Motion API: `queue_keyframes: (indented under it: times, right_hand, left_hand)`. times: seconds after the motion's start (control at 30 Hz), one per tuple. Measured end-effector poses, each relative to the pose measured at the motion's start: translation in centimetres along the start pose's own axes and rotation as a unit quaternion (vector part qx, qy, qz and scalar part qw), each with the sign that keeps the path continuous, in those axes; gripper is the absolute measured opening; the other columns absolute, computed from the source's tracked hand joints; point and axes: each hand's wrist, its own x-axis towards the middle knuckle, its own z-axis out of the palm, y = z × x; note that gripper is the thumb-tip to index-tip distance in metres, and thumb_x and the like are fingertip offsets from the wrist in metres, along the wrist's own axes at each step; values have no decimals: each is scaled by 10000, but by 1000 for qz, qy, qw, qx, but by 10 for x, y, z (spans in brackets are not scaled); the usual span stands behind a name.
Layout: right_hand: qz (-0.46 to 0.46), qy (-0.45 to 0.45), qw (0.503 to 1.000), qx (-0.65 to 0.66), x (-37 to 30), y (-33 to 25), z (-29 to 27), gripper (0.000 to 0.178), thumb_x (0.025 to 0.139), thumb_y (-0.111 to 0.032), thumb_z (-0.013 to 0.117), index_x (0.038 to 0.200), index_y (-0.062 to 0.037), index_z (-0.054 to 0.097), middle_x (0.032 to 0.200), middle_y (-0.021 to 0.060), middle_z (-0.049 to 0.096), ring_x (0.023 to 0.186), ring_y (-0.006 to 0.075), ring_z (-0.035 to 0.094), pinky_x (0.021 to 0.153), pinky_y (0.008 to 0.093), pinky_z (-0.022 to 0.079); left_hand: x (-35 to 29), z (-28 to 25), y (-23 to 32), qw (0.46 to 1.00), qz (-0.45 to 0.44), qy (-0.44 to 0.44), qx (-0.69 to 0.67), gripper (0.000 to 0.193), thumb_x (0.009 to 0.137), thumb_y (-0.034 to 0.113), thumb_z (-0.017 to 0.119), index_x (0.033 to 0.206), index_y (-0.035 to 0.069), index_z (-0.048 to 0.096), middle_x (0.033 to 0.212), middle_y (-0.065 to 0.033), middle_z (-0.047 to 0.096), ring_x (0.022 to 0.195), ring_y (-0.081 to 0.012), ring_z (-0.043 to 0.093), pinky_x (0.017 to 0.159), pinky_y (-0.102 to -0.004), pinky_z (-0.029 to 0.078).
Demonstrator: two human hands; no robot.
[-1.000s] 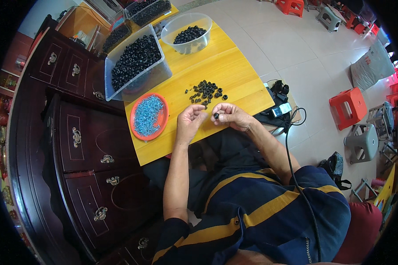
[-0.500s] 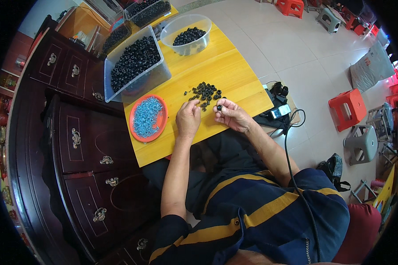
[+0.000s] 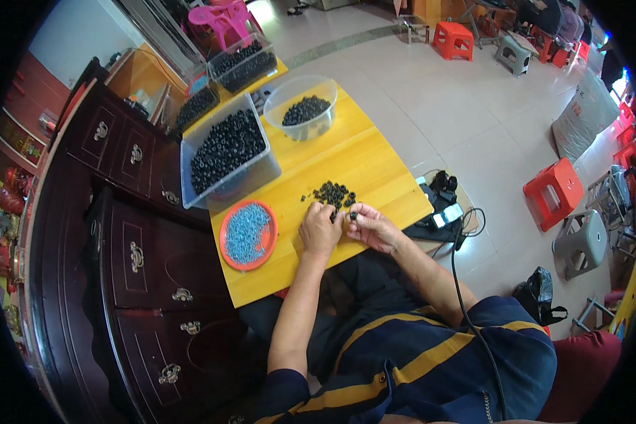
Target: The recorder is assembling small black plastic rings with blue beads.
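Between the thumb and fingers of my right hand (image 3: 376, 231) is a small round black part (image 3: 352, 216), pinched near the table's front edge. My left hand (image 3: 321, 230) is beside it with the fingers curled together. Its fingertips almost meet the right hand, and whatever they grip is too small to make out. Just beyond both hands lies a loose pile of small black parts (image 3: 334, 192) on the yellow table (image 3: 297, 169). To the left, an orange-red plate (image 3: 224, 249) holds many tiny bluish metallic pieces (image 3: 244, 231).
A large clear bin (image 3: 265, 177) full of black parts stands at the back left, with a round clear tub (image 3: 332, 119) beside it. Dark drawers (image 3: 145, 247) flank the table on the left. A black cable (image 3: 456, 283) runs past my right arm from a small device (image 3: 447, 215).
The view has shifted, so the table appears lower. My left hand has come closer to the right hand, which still pinches the black part.
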Motion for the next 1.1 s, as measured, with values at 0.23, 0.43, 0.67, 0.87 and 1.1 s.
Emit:
queue_keyframes:
  times: [0.23,0.43,0.67,0.87,1.1]
  right_hand:
    - [2,-3,1000,-3,-1,2,6,265,934,-156,699,1164,-123,571,1009,19,623,908,143,608,896,339,514]
    - [-3,0,1000,-6,-1,0,8,263,928,-149,703,1158,-116,581,963,30,631,897,161,599,893,340,508]
    - [-5,9,1000,-11,-1,2,2,247,934,-141,694,1153,-119,582,1016,26,641,906,147,631,880,335,526]
    - [10,21,999,-46,-1,6,9,230,935,-153,702,1142,-123,608,1018,13,653,884,142,642,844,307,534]
    - [46,46,992,-107,-3,30,21,220,947,-179,686,1134,-107,595,995,0,635,869,127,637,825,290,536]
  left_hand:
    - [-3,7,-3,1000,9,-2,-4,142,779,185,776,876,98,718,923,-107,614,921,-321,625,777,-446,521]
    - [2,8,-1,999,37,-22,32,110,795,153,736,817,72,665,917,-119,614,909,-334,617,759,-463,514]
    - [-6,-14,7,994,29,63,-86,139,801,108,708,798,51,582,777,-111,606,718,-322,633,660,-450,516]
    - [-30,-27,4,955,-46,94,-277,81,836,-15,682,858,12,610,717,-47,657,610,-91,630,583,-253,502]
    - [-55,-42,5,918,-89,62,-381,64,874,-30,669,921,0,636,806,-1,667,703,-49,622,652,-214,505]
